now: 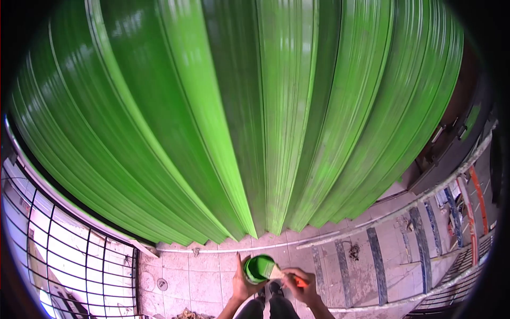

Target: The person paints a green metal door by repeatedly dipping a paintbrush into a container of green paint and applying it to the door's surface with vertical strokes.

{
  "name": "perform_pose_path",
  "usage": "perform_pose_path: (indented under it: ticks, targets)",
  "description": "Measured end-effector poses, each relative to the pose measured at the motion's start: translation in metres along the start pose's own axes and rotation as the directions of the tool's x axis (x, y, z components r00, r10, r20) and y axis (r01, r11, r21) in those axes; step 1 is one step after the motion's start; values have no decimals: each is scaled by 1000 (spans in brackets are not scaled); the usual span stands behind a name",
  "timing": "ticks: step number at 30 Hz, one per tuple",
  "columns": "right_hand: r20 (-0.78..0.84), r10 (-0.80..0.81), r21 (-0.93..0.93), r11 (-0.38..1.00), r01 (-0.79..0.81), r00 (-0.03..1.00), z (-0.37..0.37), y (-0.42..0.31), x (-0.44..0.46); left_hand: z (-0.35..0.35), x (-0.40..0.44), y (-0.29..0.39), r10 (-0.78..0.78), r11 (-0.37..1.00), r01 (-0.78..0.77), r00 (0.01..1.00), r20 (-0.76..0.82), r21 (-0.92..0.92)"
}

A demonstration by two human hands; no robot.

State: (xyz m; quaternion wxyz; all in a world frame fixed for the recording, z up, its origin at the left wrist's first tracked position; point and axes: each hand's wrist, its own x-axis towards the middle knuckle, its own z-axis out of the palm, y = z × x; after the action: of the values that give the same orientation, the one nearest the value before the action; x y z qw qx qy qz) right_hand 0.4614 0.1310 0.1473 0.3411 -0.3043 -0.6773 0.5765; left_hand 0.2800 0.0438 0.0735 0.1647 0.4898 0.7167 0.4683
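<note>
At the bottom centre, my left hand (pixel 241 282) is wrapped round the side of a small round can (pixel 258 267) with green paint inside. My right hand (pixel 300 283) grips a brush by its orange handle (pixel 301 282). The pale head of the brush (pixel 275 272) is at the can's right rim, with green on its bristles. Above the hands stands a large folded metal panel (pixel 287 117), coloured glossy green, with duller, streaky green on some folds.
A ladder (pixel 377 266) with paint-marked rungs extends across the lower right. A black grid (pixel 69 250) is at the lower left. My shoes (pixel 275 288) are on the tiled floor (pixel 204 276), which has a round drain (pixel 162 284) and some debris (pixel 188 314).
</note>
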Motion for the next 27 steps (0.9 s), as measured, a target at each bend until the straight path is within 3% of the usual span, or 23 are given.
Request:
perform_pose_path:
  ticks: [2, 8, 12, 16, 20, 27]
  targets:
    - [30, 61, 176, 982, -65, 998, -1, 39, 7, 19, -1, -26, -38, 999, 38, 999, 12, -13]
    - [147, 263, 149, 947, -284, 954, -4, 238, 24, 119, 5, -182, -63, 997, 61, 997, 35, 45]
    - [83, 310, 294, 901, -320, 947, 23, 398, 24, 198, -11, -324, -102, 995, 101, 993, 61, 15]
    - [-68, 208, 416, 895, -162, 976, 42, 544, 19, 274, -28, -447, -77, 997, 76, 992, 100, 6]
    - [-229, 96, 344, 939, -12, 969, 52, 660, 22, 336, -43, -552, -70, 998, 70, 988, 136, 6]
    - [-275, -37, 392, 908, 147, 961, 70, 784, 36, 382, -33, -631, 61, 998, -60, 998, 27, -27]
